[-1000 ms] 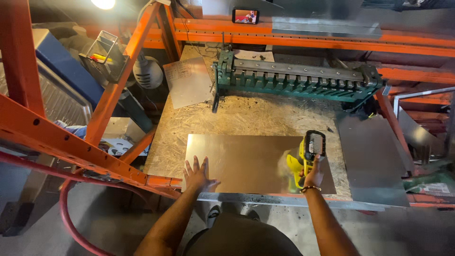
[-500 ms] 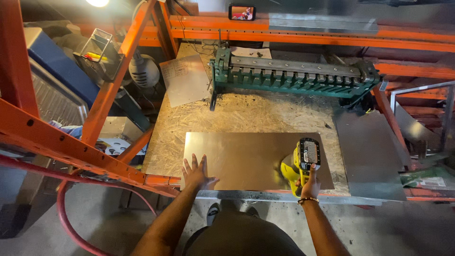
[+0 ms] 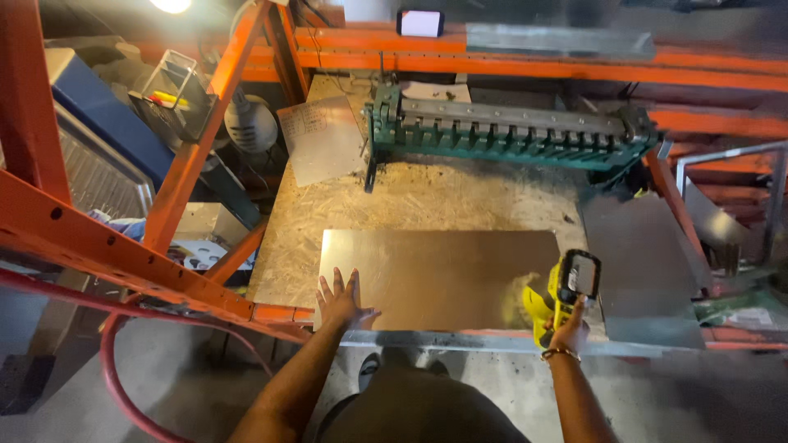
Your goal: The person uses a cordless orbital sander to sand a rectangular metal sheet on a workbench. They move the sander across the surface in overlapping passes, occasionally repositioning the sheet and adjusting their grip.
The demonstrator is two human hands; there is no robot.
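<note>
left hand (image 3: 343,302) flat, fingers spread on metal sheet (image 3: 443,279) | right hand (image 3: 568,332) grip clamped on yellow tool (image 3: 566,289)

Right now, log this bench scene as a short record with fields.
Left hand: left hand flat, fingers spread, pressing on the near left corner of the metal sheet
Right hand: right hand gripping a yellow power tool at the sheet's near right edge
Sheet: lies flat on the chipboard bench
Behind: green bending machine across the back of the bench
Right side: second grey sheet
Frame: orange rack beams
</note>
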